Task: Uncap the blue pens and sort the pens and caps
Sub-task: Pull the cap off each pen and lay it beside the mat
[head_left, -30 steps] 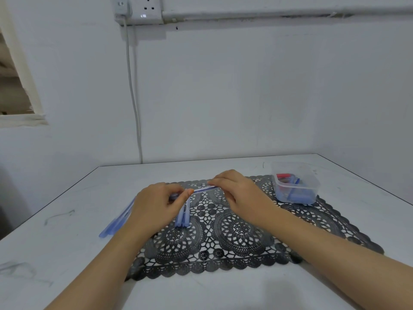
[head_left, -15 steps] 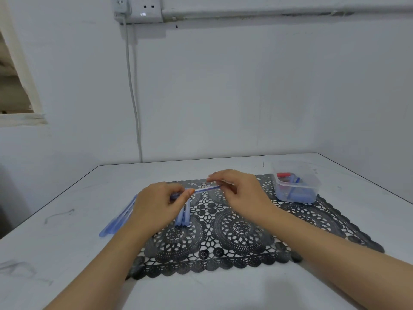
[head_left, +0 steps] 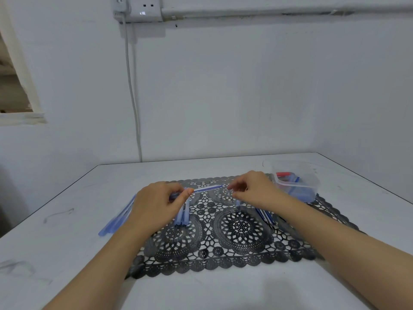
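1. Blue pen: held level above the far-left part of the black lace mat. The left hand pinches one end between thumb and curled fingers.
2. Right hand: just off the pen's free end, over the mat's far edge, fingers curled together as for a pinch. Blur prevents telling whether a cap sits in them.
3. Step, as judged: separating cap from barrel. Best handled with a firm left grip and a straight pull along the barrel, no sideways bend, then each part laid with its own kind.
4. Short pale-blue pieces: on the mat's left part, probably caps. Upper ends are hidden under the left hand.
5. Long pale-blue items: on the table just off the mat's left edge. Far ends are covered, and it is unclear whether they are capped.
6. Thin dark-blue pens: on the mat's right part, partly under the right forearm, count unreadable.
7. Clear tub: at the mat's far-right corner, red and blue contents indistinct.
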Demonstrator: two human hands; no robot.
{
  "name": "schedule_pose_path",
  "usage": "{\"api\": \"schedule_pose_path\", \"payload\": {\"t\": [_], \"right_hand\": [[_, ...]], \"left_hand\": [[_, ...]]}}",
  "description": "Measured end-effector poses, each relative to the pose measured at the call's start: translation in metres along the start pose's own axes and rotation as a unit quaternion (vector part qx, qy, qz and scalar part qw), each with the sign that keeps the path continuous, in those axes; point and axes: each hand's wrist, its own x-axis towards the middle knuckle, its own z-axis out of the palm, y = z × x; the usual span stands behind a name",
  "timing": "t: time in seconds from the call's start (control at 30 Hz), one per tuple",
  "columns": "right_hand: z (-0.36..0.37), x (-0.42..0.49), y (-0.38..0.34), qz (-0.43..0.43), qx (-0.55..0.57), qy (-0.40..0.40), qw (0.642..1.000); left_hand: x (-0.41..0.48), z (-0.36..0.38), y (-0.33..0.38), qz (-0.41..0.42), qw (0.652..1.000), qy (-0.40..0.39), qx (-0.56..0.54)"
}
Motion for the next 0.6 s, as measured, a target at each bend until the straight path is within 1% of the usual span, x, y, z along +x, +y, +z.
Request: {"api": "schedule_pose_path", "payload": {"t": [0.07,0.13,0.27,0.33,0.43,0.6], "right_hand": [[0.007,0.0,0.002,0.003,-0.061,-0.027,0.998],[0.011,0.0,0.003,0.006,-0.097,-0.038,0.995],[0.014,0.0,0.004,0.009,-0.116,-0.048,0.992],[0.013,0.0,0.004,0.012,-0.109,-0.035,0.993],[0.011,0.001,0.001,0.02,-0.055,0.003,0.998],[0.008,-0.001,-0.005,0.012,0.101,0.065,0.993]], "left_hand": [[0.0,0.0,0.0,0.001,1.0,-0.001,0.002],[0.0,0.0,0.0,0.003,1.0,-0.001,0.003],[0.0,0.001,-0.001,0.007,1.0,0.002,0.002],[0.0,0.002,-0.001,0.007,1.0,0.004,0.005],[0.0,0.002,-0.002,0.004,1.0,0.005,0.008],[0.001,0.002,-0.002,0.007,1.0,0.011,0.008]]}}
